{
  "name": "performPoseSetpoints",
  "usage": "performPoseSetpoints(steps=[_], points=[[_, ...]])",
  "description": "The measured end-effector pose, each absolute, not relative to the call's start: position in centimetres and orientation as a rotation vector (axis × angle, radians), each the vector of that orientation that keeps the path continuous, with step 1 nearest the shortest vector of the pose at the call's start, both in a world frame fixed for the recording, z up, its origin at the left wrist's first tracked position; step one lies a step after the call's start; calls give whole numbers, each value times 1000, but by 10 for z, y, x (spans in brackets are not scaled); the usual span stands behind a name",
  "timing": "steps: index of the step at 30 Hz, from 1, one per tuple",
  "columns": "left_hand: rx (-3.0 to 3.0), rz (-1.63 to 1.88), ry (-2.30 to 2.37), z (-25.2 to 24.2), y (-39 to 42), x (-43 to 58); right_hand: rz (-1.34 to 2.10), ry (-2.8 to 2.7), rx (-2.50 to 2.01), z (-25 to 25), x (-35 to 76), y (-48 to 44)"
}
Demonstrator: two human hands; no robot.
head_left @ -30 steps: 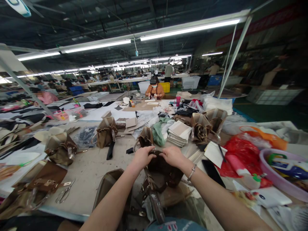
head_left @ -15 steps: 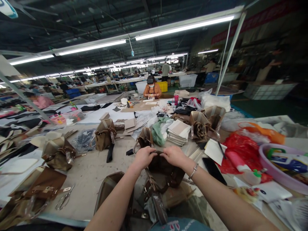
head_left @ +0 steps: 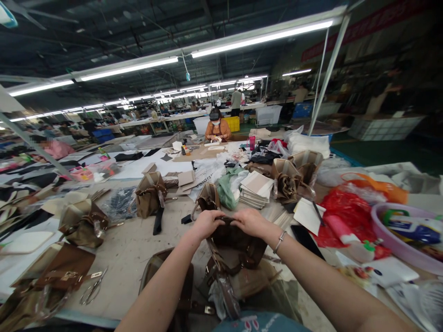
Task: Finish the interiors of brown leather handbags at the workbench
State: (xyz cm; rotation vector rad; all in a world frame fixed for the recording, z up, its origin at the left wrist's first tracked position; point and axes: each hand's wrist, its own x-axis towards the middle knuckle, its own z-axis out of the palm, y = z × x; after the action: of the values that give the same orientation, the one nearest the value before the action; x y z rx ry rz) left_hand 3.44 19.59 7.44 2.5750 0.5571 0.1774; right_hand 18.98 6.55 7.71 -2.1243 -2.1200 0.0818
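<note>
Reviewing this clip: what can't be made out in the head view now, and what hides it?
All in the head view:
- Held brown bag: pinched rim, covered by the left hand and right hand.
- Second brown bag: middle, behind the left forearm.
- Purple basin: right side, cut off by the picture's right edge.
- Red banner: lettering, too dark and blurred.
</note>
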Motion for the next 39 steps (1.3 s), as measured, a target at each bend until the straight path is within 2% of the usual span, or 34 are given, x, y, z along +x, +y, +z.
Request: performPoseSetpoints(steps=[10,34,39], points=[[2458,0,315,77,205,31,161,-2315,-1794,79,200,67],[2554,26,450,78,201,42,287,-2227,-1738,64,217,71],[2539,28,465,79,200,44,407,-2154,-1769,71,221,65]])
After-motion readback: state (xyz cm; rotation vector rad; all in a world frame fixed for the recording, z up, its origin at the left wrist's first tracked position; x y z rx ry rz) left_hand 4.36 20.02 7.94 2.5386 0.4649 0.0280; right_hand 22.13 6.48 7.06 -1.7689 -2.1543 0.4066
